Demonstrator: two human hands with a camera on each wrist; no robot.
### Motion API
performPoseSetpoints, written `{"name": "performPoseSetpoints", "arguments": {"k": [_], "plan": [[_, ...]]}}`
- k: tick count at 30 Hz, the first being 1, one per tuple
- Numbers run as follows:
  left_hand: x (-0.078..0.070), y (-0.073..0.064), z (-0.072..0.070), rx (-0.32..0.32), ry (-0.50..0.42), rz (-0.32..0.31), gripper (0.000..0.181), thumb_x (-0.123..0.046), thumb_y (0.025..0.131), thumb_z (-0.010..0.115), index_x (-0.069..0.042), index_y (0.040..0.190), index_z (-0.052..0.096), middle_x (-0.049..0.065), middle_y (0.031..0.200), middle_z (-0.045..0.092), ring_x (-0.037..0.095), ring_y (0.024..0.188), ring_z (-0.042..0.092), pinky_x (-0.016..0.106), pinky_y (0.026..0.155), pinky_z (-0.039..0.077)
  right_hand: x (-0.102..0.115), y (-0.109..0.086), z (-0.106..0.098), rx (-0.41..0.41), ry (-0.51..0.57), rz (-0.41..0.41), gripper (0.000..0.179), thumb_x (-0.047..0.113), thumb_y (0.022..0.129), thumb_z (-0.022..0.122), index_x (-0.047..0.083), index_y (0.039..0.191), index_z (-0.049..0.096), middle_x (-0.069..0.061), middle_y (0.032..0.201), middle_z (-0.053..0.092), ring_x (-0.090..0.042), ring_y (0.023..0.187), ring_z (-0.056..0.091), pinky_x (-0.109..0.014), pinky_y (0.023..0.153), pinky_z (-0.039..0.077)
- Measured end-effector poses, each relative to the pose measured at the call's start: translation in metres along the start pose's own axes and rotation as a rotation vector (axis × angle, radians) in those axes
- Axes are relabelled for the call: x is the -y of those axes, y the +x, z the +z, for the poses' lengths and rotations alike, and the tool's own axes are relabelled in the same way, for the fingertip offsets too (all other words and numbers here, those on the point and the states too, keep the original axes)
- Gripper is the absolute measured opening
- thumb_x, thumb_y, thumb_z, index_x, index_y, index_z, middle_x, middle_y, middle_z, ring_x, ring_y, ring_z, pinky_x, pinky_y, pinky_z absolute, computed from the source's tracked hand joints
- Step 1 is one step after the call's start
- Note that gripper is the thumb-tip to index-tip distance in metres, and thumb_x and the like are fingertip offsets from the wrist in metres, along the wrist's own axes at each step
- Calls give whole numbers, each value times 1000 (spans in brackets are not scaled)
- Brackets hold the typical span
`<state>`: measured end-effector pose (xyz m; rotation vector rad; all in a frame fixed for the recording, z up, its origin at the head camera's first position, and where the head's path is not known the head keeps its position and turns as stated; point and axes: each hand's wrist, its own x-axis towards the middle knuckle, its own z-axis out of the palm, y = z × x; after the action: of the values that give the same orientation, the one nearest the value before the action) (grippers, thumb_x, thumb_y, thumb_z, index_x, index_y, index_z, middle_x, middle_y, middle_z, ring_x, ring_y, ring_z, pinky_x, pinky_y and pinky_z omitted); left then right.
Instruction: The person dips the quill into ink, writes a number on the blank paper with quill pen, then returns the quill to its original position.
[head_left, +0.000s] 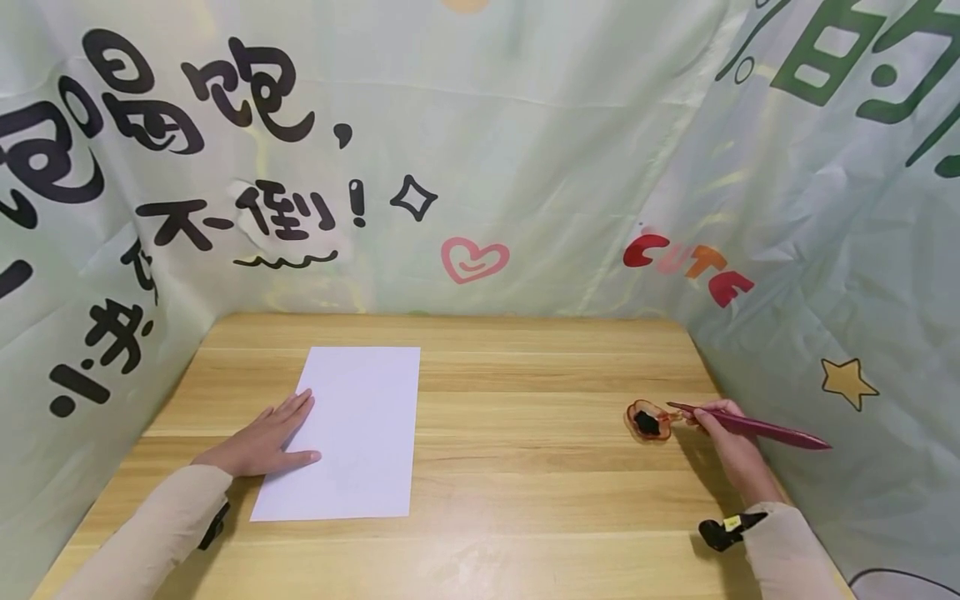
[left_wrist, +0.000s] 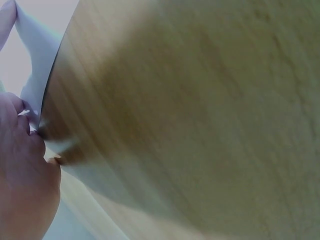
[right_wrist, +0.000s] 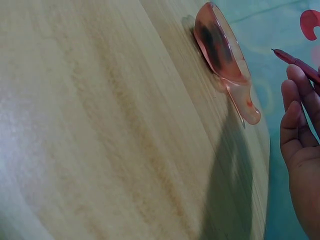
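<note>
A sheet of white paper [head_left: 360,433] lies on the left half of the wooden table. My left hand [head_left: 262,437] rests on the paper's left edge with fingers and thumb spread; the left wrist view shows the hand [left_wrist: 25,170] beside the sheet's edge. Over at the right side, my right hand [head_left: 731,442] pinches a slim dark red pen [head_left: 780,432] with its thin point facing left. That point hovers near a small translucent orange-pink dish [head_left: 660,408] with a short handle, which holds something black like ink. In the right wrist view the pen [right_wrist: 295,62] is apart from the dish [right_wrist: 242,97].
Pale printed cloth [head_left: 555,183] rises behind the table and on both sides. Wood tabletop [head_left: 517,450] stretches between the paper and the dish. A black wrist device [head_left: 723,532] is strapped at the right sleeve, another [head_left: 215,527] at the left.
</note>
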<state>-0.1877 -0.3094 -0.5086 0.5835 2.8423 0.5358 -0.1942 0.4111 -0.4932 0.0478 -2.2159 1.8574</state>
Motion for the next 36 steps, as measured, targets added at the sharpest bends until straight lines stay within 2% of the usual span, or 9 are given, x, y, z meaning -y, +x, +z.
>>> {"name": "performPoseSetpoints", "arguments": {"k": [5,8,11,13,18,24,30,36], "plan": [[-1,0,-1,7,-13,-6,100,-61,85,60,3,151,19,19,159,11,42,144,11,65,110,9,2,-1,-1,75,-80,16,16,17,100,51,11,101,66,13,87,69,2,82,60,-10,74,46],[-2,-1,-2,10,-20,-6,100,-60,85,60,3,151,18,19,159,11,42,144,11,65,110,9,3,-1,-1,121,-35,38,17,16,100,52,16,102,69,13,88,71,2,83,62,-11,74,47],[-2,-1,-2,9,-15,-3,100,-60,85,59,3,151,18,19,159,11,42,144,11,65,111,9,4,0,1,142,-57,74,15,16,97,56,17,104,69,16,90,70,3,83,62,-11,73,47],[-1,-1,-1,9,-8,-2,100,-61,85,59,3,151,18,19,159,10,41,145,11,65,111,10,5,1,2,142,-112,98,15,17,96,59,11,106,69,18,90,69,3,83,61,-10,73,46],[1,-1,0,12,2,-1,100,-62,85,58,2,151,18,18,160,10,41,145,11,65,111,10,7,3,5,129,-321,85,33,20,96,60,-9,111,61,22,89,65,8,83,58,-8,73,44],[3,0,0,12,44,4,100,-63,86,55,2,151,18,19,159,10,40,145,11,64,111,11,11,4,8,162,-326,101,40,23,96,60,-14,113,59,22,88,67,8,83,58,-9,72,46],[1,0,-1,9,45,10,100,-63,86,55,3,151,18,19,159,11,40,145,12,64,111,11,14,5,13,169,-384,76,39,22,95,61,-14,111,61,12,88,71,9,81,58,-10,71,46],[-2,0,-2,14,49,13,99,-62,87,56,4,150,19,20,159,12,41,144,13,64,111,12,15,5,18,151,-555,17,29,20,94,63,-7,105,66,-4,90,71,12,78,54,-10,67,45]]}}
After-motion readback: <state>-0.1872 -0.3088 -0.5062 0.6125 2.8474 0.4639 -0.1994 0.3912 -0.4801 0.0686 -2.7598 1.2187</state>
